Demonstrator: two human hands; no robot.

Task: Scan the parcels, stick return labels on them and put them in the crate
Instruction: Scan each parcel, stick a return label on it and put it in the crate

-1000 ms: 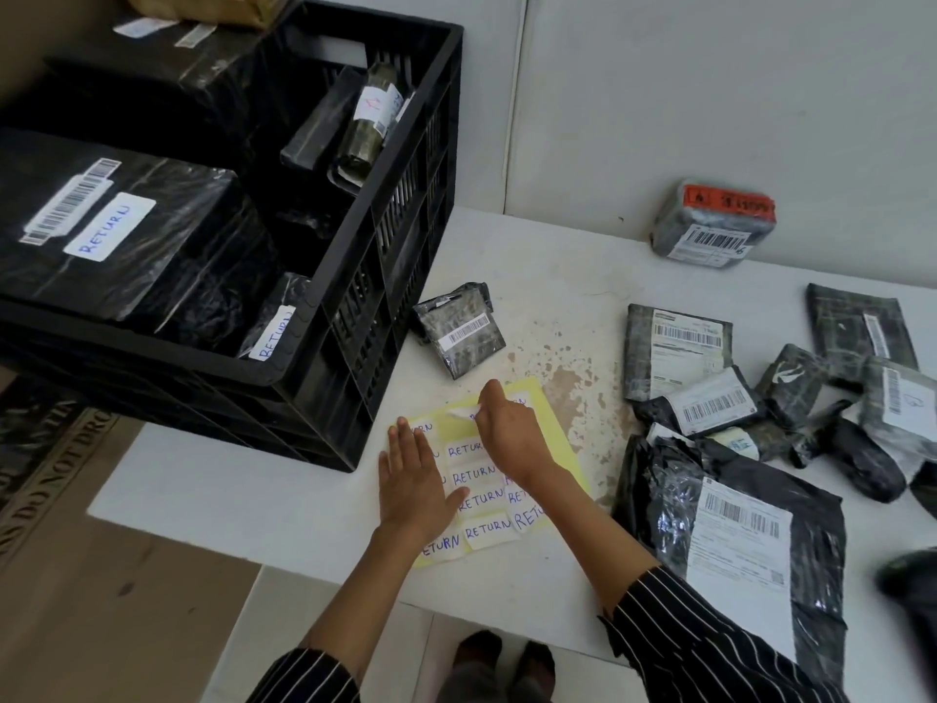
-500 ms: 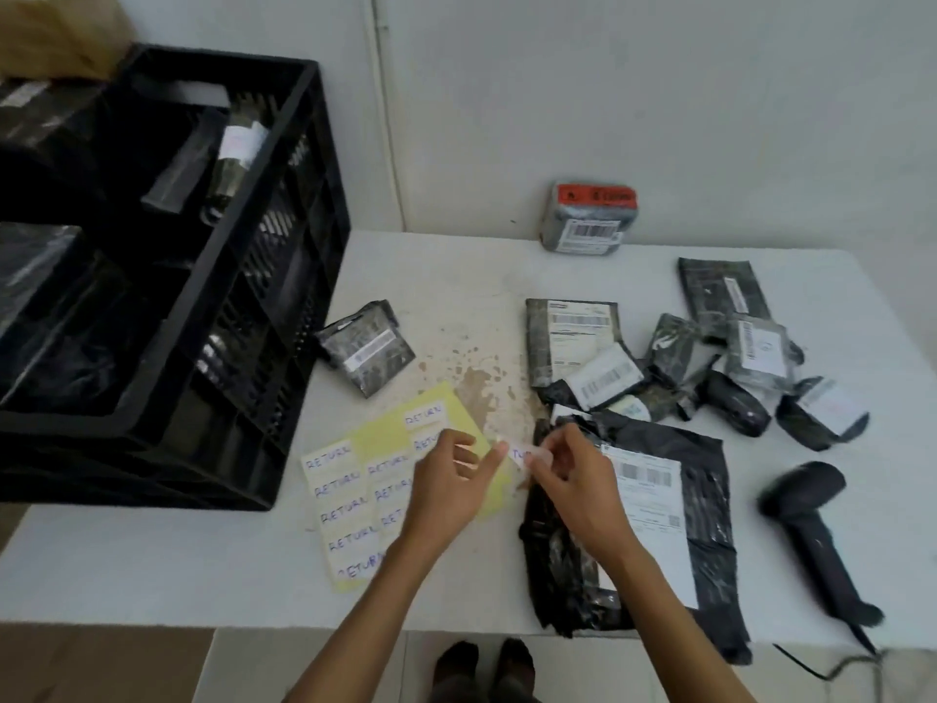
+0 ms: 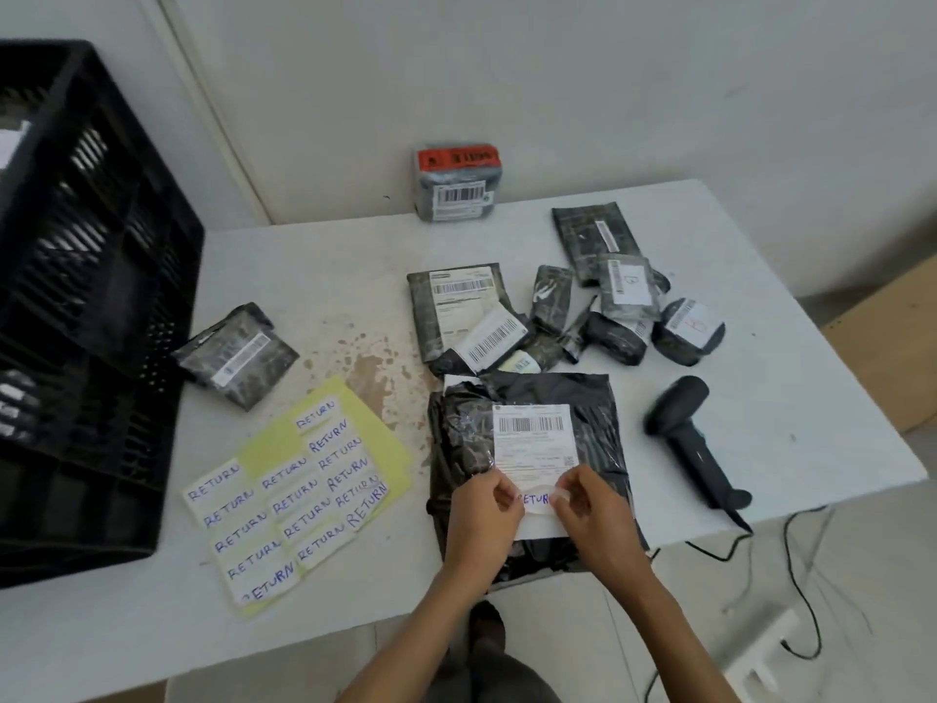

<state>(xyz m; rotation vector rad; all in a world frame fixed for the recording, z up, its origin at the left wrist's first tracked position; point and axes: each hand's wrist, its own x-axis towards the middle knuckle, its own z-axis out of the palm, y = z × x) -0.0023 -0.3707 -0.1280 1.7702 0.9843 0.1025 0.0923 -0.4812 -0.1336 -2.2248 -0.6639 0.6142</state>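
A large black parcel [image 3: 527, 398] lies near the table's front edge with a white barcode label on top. Just below that label, a white RETURN label [image 3: 535, 499] is stretched between my hands. My left hand [image 3: 481, 520] pinches its left end and my right hand [image 3: 590, 515] pinches its right end, over the parcel. A yellow backing sheet [image 3: 375, 438] with several RETURN labels lies to the left. The black crate [image 3: 91, 307] stands at the left edge. The black handheld scanner [image 3: 694, 443] rests on the table to the right of the parcel.
Several small black parcels [image 3: 547, 317] with barcodes lie scattered behind the large one. One small parcel [image 3: 236, 355] sits beside the crate, and a grey packet with an orange strip [image 3: 459, 182] leans on the wall. The scanner cable hangs off the front right edge.
A RETURN label was peeled off the yellow sheet and carried right in both hands; it is now held over the large parcel below the barcode label. The view swung right, away from the crate.
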